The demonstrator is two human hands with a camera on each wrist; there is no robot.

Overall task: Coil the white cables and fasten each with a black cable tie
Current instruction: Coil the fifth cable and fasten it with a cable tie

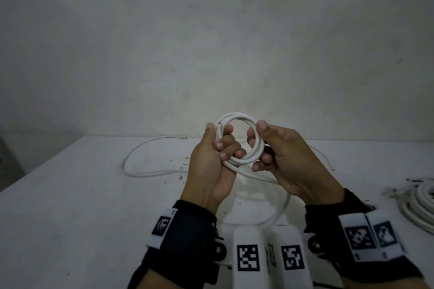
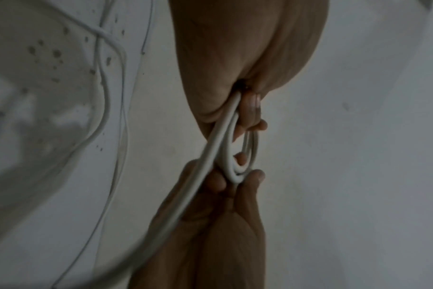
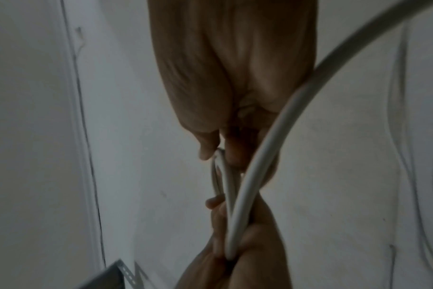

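Note:
A white cable (image 1: 237, 119) is wound into a small coil of several turns, held upright above the table. My left hand (image 1: 219, 141) grips the coil's left side, fingers curled through the loop. My right hand (image 1: 257, 134) pinches the right side between thumb and fingers. The cable's loose tail (image 1: 285, 202) hangs from the coil's bottom and curves over the table. In the left wrist view the coil (image 2: 235, 172) sits edge-on between both hands. In the right wrist view the tail (image 3: 250, 176) crosses in front of the fingers. A small dark shape shows between my right fingers; I cannot tell what it is.
A white table (image 1: 70, 206) stands against a bare wall. A thin white cable (image 1: 131, 159) lies in a long loop at the back left. Several coiled white cables (image 1: 418, 206) lie at the right edge.

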